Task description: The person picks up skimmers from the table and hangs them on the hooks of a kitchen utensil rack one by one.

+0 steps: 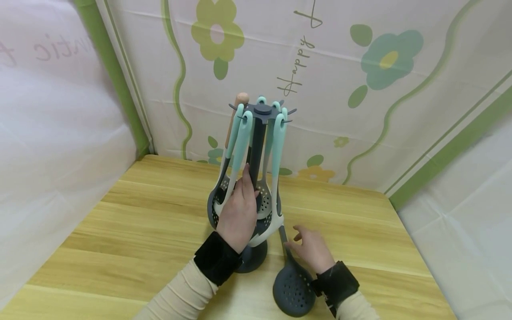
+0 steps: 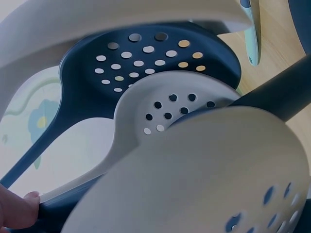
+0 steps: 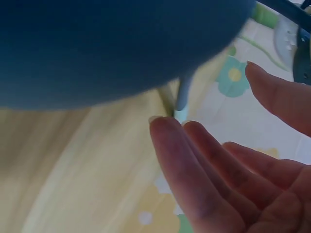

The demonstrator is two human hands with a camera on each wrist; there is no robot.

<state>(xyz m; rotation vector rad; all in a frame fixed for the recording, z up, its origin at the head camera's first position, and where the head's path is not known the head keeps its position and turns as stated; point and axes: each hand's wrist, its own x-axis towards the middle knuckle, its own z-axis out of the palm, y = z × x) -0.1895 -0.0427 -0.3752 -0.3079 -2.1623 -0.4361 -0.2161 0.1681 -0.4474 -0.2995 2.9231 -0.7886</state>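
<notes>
In the head view my left hand grips the dark central pole of a utensil rack, fingers pointing upward. A fingertip shows against the dark pole in the left wrist view. Several utensils with mint handles hang around it, including a perforated grey spoon and a white ladle. To the right of the rack's base, a dark skimmer lies on the table. My right hand is beside its neck, thumb and fingers apart; whether a finger touches it I cannot tell.
The rack's round dark base stands on a wood-grain table. A wooden-handled utensil hangs at the back left of the rack. Printed fabric walls rise behind the table and along both sides.
</notes>
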